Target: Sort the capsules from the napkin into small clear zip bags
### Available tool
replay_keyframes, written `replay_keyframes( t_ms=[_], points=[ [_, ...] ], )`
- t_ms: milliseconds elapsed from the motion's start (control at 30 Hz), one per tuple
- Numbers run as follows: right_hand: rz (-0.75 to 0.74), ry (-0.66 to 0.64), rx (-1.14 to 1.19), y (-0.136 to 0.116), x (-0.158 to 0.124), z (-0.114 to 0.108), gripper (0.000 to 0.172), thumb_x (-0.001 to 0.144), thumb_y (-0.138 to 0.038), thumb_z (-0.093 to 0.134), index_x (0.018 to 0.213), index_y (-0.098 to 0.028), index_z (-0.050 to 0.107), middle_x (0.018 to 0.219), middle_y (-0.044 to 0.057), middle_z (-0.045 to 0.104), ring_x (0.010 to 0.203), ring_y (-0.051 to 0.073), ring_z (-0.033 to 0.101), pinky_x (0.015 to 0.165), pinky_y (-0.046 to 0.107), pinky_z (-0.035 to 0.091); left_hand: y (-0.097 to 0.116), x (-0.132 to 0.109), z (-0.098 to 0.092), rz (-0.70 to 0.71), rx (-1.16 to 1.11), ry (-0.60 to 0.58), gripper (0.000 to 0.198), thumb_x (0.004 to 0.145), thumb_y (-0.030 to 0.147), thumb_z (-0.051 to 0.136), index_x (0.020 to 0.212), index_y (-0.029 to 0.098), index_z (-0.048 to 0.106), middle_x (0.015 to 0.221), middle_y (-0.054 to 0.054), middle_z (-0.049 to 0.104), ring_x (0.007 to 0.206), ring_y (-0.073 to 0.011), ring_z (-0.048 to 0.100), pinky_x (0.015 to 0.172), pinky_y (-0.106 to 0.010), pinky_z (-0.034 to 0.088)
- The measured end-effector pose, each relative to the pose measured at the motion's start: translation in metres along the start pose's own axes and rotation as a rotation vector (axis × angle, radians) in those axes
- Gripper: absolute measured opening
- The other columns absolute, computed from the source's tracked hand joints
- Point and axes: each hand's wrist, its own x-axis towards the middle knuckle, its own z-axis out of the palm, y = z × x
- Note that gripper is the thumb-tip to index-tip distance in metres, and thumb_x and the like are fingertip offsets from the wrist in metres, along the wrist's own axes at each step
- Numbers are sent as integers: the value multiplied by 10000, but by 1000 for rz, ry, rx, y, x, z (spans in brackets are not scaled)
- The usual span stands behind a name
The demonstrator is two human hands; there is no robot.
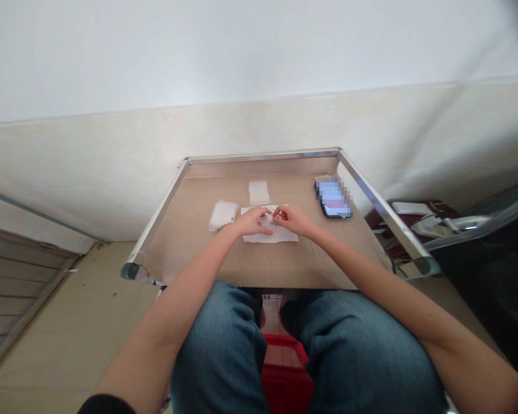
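Note:
My left hand (254, 222) rests over a white sheet (280, 234), thumb and forefinger curved around a small whitish see-through piece (266, 221) whose kind I cannot make out. Facing it, my right hand (290, 218) is closed in a pinch at the right side of that same piece. Whatever lies between its fingertips is too small to name. Left of my left hand is a pile of thin whitish translucent packets (223, 215). Beyond both hands lies another flat translucent stack (259, 192).
The brown board tabletop (198, 253) has a metal frame (263, 155) around it, against a wall. A phone (333, 198) with a lit screen lies at the right. Under the table, between my knees, is a red plastic item (285, 379). Cluttered objects (440, 221) stand farther right.

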Motion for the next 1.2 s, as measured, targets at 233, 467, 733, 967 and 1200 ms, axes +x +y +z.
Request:
replay_keyframes(
  t_ms=[233, 467, 733, 967, 1200],
  points=[
    [80, 37, -77, 8, -3, -5, 281, 769, -436, 491, 833, -194, 617, 670, 21, 611, 565, 115, 493, 483, 216, 239, 4, -1, -1, -37, -5, -1, 553, 566, 400, 707, 1048, 179, 551, 976, -54, 601, 846, -178, 542, 749, -289, 418],
    [113, -35, -146, 12, -5, -4, 298, 723, -467, 537, 851, -212, 623, 704, 20, 615, 581, 124, 498, 478, 222, 230, 5, -2, -3, -35, -1, -14, 554, 570, 424, 700, 1051, 195, 549, 981, -45, 599, 848, -178, 537, 746, -288, 413],
    [100, -84, -172, 14, -4, -3, 292, 683, -445, 585, 870, -224, 621, 732, 18, 619, 604, 134, 519, 486, 221, 247, 1, -1, -1, -16, -5, -4, 551, 564, 418, 703, 1041, 187, 550, 975, -51, 599, 844, -179, 539, 759, -294, 412],
    [100, -86, -215, 12, -5, -3, 307, 685, -450, 584, 888, -222, 618, 748, 27, 630, 629, 148, 537, 493, 222, 267, 3, -1, -2, -31, -17, -18, 553, 567, 410, 704, 1048, 190, 544, 994, -53, 595, 865, -184, 540, 777, -304, 410],
    [106, -93, -266, 10, -4, -2, 315, 694, -460, 565, 903, -228, 615, 764, 32, 639, 660, 160, 555, 500, 221, 274, 3, -1, -2, -26, -1, -21, 545, 575, 414, 699, 1044, 186, 540, 1005, -52, 590, 861, -179, 539, 781, -297, 413]
  ],
)
